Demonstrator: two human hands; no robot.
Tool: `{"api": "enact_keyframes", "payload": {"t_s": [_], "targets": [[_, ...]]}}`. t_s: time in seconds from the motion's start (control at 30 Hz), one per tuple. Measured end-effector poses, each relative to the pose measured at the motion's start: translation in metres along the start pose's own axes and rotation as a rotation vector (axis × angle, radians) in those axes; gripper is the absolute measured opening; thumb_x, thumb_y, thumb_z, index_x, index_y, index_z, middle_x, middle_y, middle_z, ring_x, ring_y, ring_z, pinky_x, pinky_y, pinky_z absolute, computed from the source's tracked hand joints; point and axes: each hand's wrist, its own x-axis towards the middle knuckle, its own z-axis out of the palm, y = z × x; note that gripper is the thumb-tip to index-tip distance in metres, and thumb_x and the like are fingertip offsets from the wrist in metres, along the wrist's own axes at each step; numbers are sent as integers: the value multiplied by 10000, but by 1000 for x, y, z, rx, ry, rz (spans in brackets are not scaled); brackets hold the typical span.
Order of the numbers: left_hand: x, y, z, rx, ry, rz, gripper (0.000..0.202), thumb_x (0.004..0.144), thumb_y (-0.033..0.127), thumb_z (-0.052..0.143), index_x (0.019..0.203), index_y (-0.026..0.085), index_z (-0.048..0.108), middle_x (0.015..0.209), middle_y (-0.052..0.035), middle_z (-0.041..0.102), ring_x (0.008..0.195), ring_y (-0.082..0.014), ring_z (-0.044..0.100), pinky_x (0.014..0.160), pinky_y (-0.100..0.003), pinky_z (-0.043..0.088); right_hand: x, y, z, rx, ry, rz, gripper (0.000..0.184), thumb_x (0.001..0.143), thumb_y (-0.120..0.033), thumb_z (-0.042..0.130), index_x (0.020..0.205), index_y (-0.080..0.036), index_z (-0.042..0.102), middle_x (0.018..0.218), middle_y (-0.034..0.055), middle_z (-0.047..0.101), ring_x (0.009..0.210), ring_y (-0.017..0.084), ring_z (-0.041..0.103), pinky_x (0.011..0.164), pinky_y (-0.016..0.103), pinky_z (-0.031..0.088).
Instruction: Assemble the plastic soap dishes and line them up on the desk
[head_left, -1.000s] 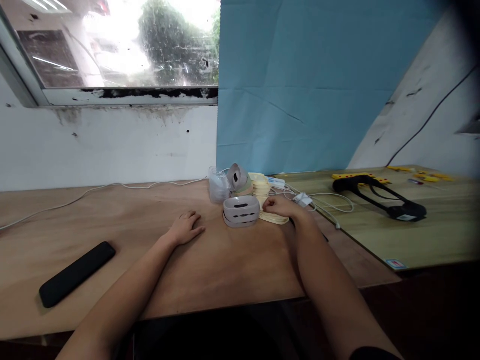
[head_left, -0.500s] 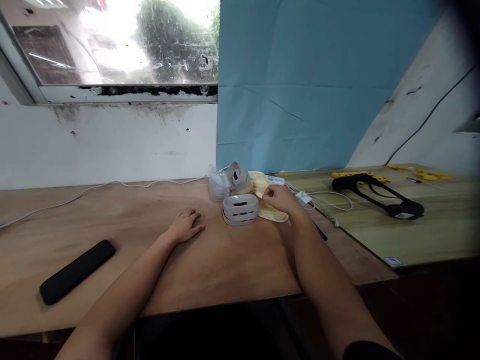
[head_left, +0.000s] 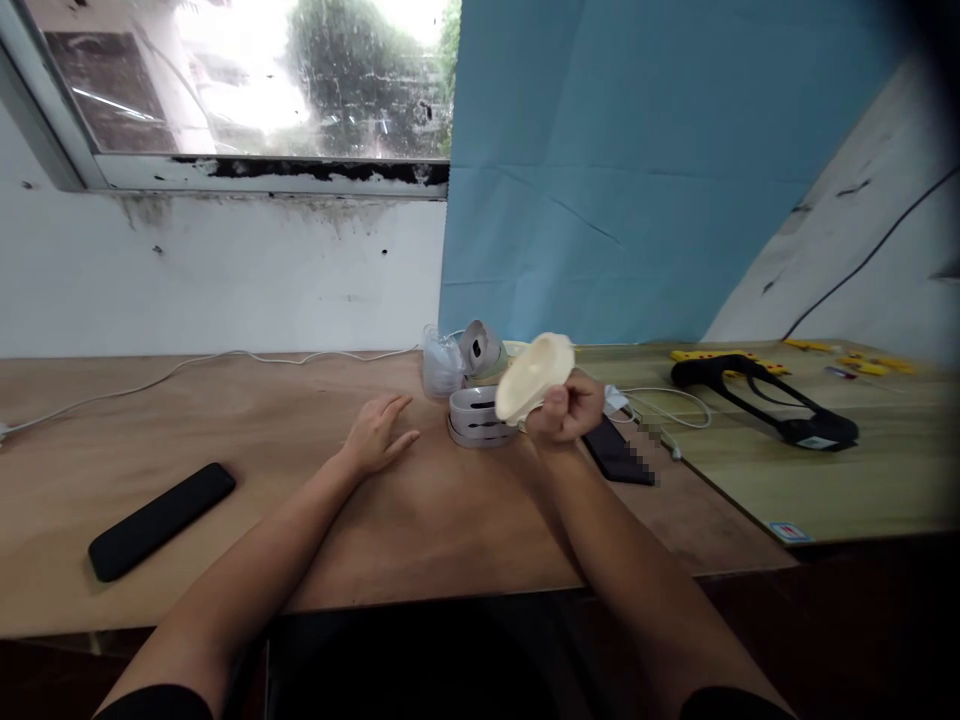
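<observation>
My right hand (head_left: pixel 568 407) is closed around a cream oval piece (head_left: pixel 534 378), a shallow, shell-like thing whose exact kind I cannot make out. It is held up off the table, tilted, in front of the grey slotted basket (head_left: pixel 469 402) and hides part of it. My left hand (head_left: pixel 379 435) is open at the table, thumb spread from the fingers, just left of the basket, with nothing in it. Behind the basket are a grey rounded container (head_left: pixel 484 350) lying on its side and a clear plastic bag or wrapped item (head_left: pixel 442 365).
A dark phone-like slab (head_left: pixel 616 455) lies right of my right wrist, beside a white cable (head_left: pixel 686 395). A long black case (head_left: pixel 161 520) lies at left. On the adjoining table are a black strap-like frame (head_left: pixel 765 400) and yellow pieces (head_left: pixel 874 362). A blue sheet (head_left: pixel 600 200) hangs behind.
My right hand has lifted the cream piece off the table, bringing it up and nearer. The dark slab shows more fully now. My left hand stays open, with its thumb spread. The view has shifted slightly.
</observation>
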Motion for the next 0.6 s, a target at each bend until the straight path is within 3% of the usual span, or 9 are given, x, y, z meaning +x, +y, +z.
{"api": "enact_keyframes", "payload": {"t_s": [0.1,0.17,0.23,0.3,0.47,0.6], "targets": [[0,5,-4,-79,133,229,805,808,681,484,1409,158,367,1254,-193,553,1170,-334,531,994,-493,409,-36,-39,5,138,-344,0,229,883,-378,450,718,-224,486,612,5,515,549,145,499,526,274,398],[-2,6,-3,-143,175,355,958,744,776,469,1448,153,286,1246,-208,553,1142,-348,552,956,-497,441,-59,-61,9,326,-613,-130,213,890,-340,436,728,-223,508,597,-1,533,531,131,497,519,258,398],[-3,7,-2,-192,225,413,1069,710,812,469,1484,138,169,1256,-230,545,1123,-351,571,919,-493,469,-77,-76,13,484,-795,-230,228,891,-346,428,733,-222,536,586,-3,548,537,130,507,529,255,404],[-3,8,-1,-192,268,434,1050,731,787,478,1489,144,141,1256,-233,548,1106,-343,586,892,-487,488,-89,-83,18,524,-887,-234,244,891,-347,420,740,-217,561,606,6,578,568,137,530,564,263,425],[-3,11,1,-107,234,464,665,900,608,370,1397,167,391,1177,-191,609,1039,-284,621,835,-431,525,-96,-73,25,467,-949,-124,228,882,-353,469,767,-216,610,695,22,664,630,140,588,657,274,470],[0,9,2,-32,224,428,576,933,433,437,1440,182,330,1387,-204,486,1206,-276,544,916,-425,505,-88,-61,24,568,-1063,42,330,884,-486,499,843,-213,679,840,40,721,761,169,652,741,291,487]]}}
